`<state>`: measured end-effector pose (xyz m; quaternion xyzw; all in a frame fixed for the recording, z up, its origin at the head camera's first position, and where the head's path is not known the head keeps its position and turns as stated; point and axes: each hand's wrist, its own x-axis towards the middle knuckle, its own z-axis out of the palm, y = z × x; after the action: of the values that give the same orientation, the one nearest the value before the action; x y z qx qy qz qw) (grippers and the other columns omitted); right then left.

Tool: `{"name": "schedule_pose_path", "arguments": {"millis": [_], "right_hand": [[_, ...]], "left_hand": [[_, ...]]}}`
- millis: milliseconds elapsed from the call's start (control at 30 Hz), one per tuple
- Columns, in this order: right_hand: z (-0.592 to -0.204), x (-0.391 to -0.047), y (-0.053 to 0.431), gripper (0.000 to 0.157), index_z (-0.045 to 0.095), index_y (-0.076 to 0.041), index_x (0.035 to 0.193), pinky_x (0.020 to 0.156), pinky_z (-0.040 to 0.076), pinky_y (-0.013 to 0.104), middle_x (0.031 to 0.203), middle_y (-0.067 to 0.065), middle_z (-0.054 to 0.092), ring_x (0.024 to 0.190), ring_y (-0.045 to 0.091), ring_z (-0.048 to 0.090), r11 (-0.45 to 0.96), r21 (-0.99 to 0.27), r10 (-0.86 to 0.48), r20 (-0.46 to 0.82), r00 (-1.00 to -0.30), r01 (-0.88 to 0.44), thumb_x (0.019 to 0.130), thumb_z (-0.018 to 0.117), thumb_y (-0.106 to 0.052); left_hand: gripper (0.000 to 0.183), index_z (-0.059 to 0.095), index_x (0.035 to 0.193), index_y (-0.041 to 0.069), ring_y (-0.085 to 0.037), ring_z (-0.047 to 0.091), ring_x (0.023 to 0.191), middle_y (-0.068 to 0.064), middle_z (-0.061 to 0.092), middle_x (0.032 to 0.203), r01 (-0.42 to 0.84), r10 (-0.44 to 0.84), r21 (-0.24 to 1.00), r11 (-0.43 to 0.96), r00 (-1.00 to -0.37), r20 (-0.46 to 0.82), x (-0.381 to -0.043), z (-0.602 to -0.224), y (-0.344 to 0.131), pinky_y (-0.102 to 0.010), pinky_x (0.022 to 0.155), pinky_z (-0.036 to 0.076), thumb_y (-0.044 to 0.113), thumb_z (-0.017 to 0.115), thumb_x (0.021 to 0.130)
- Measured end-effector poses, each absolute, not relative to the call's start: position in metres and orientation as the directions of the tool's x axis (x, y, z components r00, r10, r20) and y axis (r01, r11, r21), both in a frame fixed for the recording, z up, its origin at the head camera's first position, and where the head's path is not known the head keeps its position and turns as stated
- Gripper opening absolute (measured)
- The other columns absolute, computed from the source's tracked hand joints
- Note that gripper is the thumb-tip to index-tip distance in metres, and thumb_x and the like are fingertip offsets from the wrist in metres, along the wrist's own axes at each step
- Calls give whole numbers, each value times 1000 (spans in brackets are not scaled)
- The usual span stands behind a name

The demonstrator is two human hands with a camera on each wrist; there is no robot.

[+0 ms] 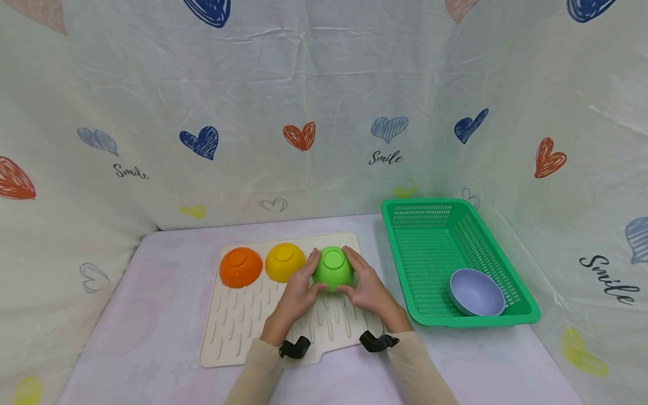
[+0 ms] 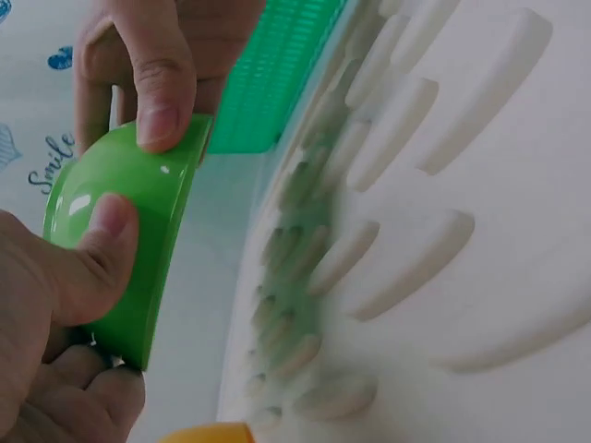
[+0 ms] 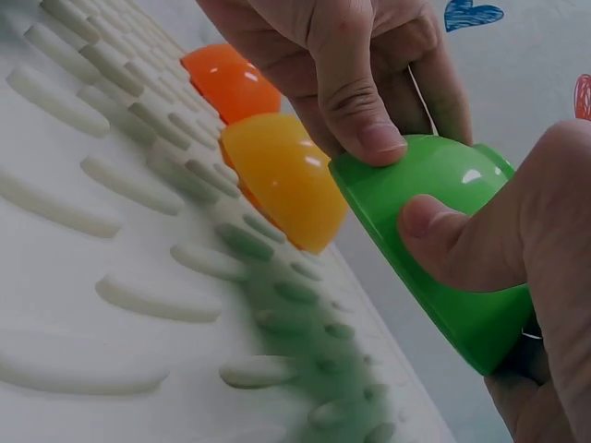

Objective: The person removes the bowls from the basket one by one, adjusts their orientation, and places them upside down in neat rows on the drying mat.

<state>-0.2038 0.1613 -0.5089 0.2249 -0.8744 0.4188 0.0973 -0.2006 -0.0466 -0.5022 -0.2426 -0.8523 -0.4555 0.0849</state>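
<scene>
An upside-down green bowl (image 1: 333, 270) is held between my two hands, a little above the ridged cream drying mat (image 1: 238, 326). My left hand (image 1: 298, 289) grips its left side, the thumb (image 2: 109, 240) pressed on the outer wall and the fingers at the rim. On the other side my right hand (image 1: 369, 287) grips it the same way, its thumb (image 3: 439, 235) on the wall. In the wrist views a gap and a green shade show between rim and mat. Left of the green bowl, a yellow bowl (image 1: 285, 262) and an orange bowl (image 1: 240, 268) stand upside down on the mat.
At the right stands a green plastic basket (image 1: 397, 247) with a purple bowl (image 1: 477, 292) inside, open side up, near its front right corner. A white curtain (image 1: 344, 84) printed with hearts hangs behind and beside the table (image 1: 147, 315).
</scene>
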Motion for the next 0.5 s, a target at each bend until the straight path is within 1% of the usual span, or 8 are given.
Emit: {"name": "schedule_pose_path", "arguments": {"millis": [200,333,500], "right_hand": [[-521,-214,161,93,38,5,155,119,38,56,157,28,43,146,44,42,562,-704,-257,351,-901,-434,78,88,-6],[-528,-218,160,93,39,6,154,119,37,57,156,28,43,146,44,42,552,-724,-239,337,-911,-412,77,89,-7],[-532,-223,158,93,39,6,154,120,36,56,157,29,43,146,44,41,544,-743,-226,317,-921,-390,77,89,-8]], "left_hand": [[76,41,151,-11,-40,40,147,-32,39,156,399,252,793,461,-915,314,-207,-513,-37,-48,116,39,-3,77,84],[75,42,150,-10,-39,40,147,-32,40,156,348,206,806,479,-937,282,-209,-517,-33,-47,117,39,-4,77,85],[73,41,152,-9,-38,38,149,-30,38,158,326,200,803,499,-945,259,-214,-519,-31,-47,118,38,-7,74,87]]}}
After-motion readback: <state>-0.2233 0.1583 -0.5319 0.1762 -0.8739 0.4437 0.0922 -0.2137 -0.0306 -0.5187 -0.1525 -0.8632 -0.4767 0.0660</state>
